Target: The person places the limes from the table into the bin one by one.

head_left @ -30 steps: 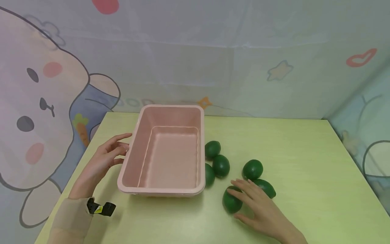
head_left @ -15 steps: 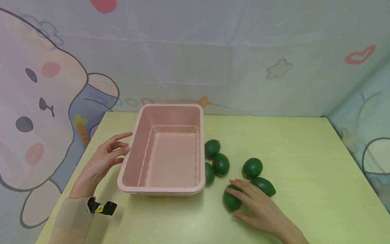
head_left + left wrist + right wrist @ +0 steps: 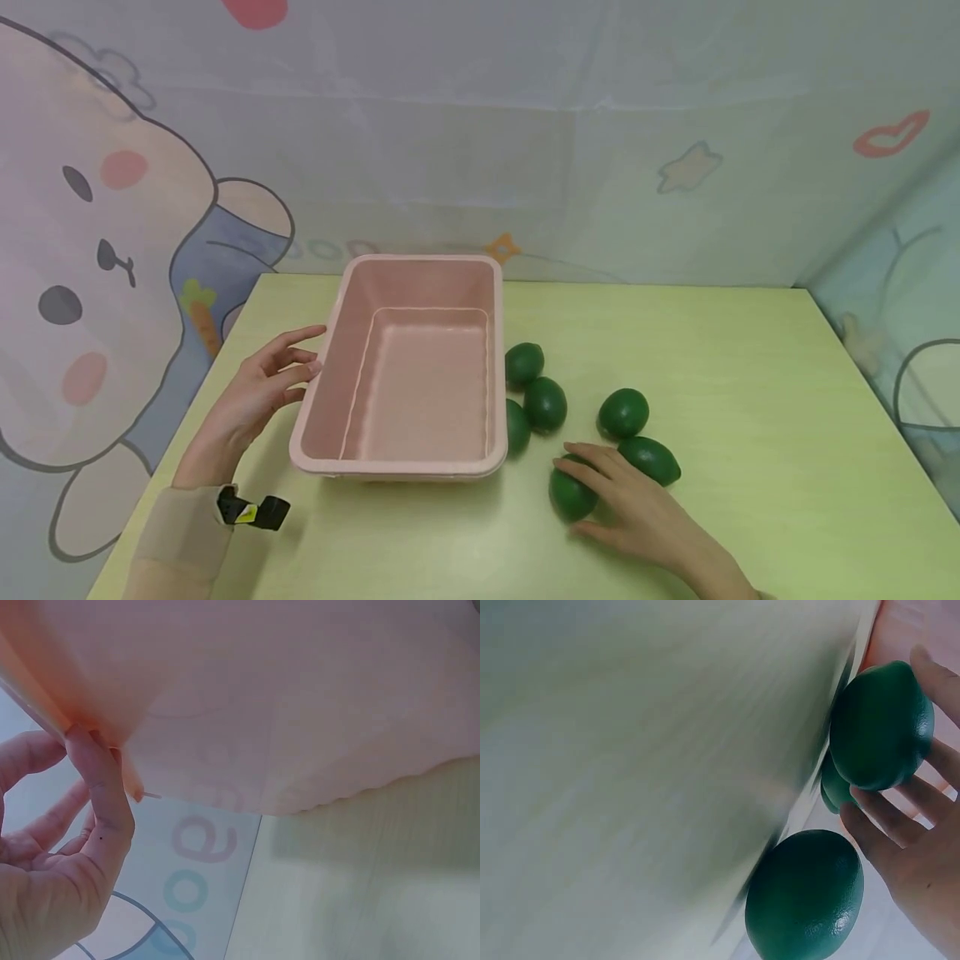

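In the head view a pink plastic basin (image 3: 420, 392) stands left of centre on the table. My left hand (image 3: 258, 396) holds its left rim, fingers bent; the left wrist view shows the thumb (image 3: 101, 780) against the underside of that rim. My right hand (image 3: 637, 508) reaches over a dark green lime (image 3: 572, 492), fingertips and thumb curved around it, with the lime still low at the table. In the right wrist view that lime (image 3: 881, 724) sits against the fingers. Another lime (image 3: 649, 460) lies right beside the hand, partly behind it.
One more lime (image 3: 624, 413) lies just beyond the right hand. Several limes (image 3: 545, 405) cluster along the basin's right side, one partly hidden by the rim. A printed cloth (image 3: 600, 167) hangs behind the pale yellow table (image 3: 720, 358).
My right hand has shifted very slightly left, its fingertips a little closer around the lime. The left hand and basin have hardly moved.
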Tool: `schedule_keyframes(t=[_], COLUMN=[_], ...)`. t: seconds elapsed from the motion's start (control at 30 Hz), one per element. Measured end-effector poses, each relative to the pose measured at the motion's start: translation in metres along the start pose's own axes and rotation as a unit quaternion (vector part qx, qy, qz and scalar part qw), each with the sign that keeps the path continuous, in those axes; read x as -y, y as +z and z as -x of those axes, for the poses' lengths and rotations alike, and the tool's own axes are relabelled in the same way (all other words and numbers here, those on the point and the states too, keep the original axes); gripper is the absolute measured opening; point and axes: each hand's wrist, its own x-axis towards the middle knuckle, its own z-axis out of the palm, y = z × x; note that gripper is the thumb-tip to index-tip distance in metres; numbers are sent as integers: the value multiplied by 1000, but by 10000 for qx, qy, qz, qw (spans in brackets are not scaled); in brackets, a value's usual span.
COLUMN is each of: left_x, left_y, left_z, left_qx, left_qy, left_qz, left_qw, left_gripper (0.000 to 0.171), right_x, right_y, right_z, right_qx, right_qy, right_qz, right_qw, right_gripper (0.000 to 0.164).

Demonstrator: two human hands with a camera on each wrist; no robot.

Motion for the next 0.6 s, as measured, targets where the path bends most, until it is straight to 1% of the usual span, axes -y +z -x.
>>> schedule_keyframes(t=[0.37, 0.6], left_x=[1, 1], left_y=[2, 2], left_z=[1, 1], left_qx=[-39, -84], left_qy=[64, 47], left_qz=[44, 7], left_qw=[10000, 10000], left_gripper=[53, 52], right_x=[0, 1], right_y=[0, -2], right_z=[-2, -2], right_qx=[227, 304], right_qy=[216, 257], right_qz=[-64, -43], right_qw=[9995, 9992], right_gripper=[75, 73])
